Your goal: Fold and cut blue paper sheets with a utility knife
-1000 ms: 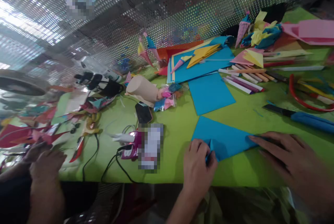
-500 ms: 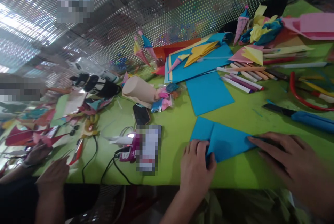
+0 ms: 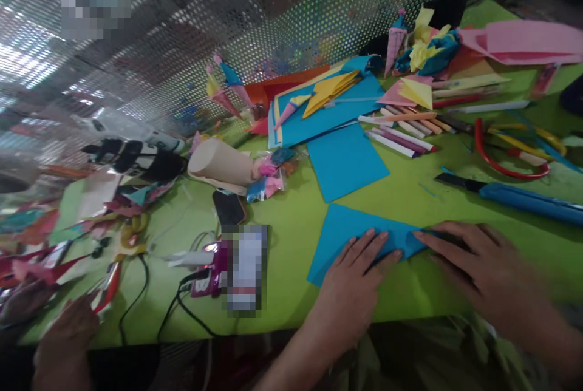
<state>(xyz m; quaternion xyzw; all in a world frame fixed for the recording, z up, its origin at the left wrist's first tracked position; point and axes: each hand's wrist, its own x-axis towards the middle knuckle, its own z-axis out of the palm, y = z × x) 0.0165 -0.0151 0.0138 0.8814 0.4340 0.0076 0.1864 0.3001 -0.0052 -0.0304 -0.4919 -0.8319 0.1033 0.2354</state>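
Observation:
A folded sheet of blue paper (image 3: pixel 339 233) lies on the green table in front of me, its narrow end pointing right. My left hand (image 3: pixel 353 275) rests on the paper's middle and lower edge, fingers stretched out and pressed down on it. At the narrow right end is my right hand (image 3: pixel 478 263), its fingers extended and the index fingertip on the paper's corner. What the right thumb touches is hidden. Just beyond the folded paper is a flat blue square sheet (image 3: pixel 348 163).
Right of my hands lies a blue utility knife (image 3: pixel 528 200), with red-handled scissors (image 3: pixel 483 148) behind. Several markers (image 3: pixel 401 139) lie beyond the paper. To the left are a phone (image 3: pixel 246 269), a paper cup (image 3: pixel 221 160) and a glue gun (image 3: pixel 109 288) near another person's hand (image 3: pixel 68 324).
My left hand has flattened from a curled grip at the paper's lower edge to lying over its fold. The raised flap is now pressed down. The view has shifted right.

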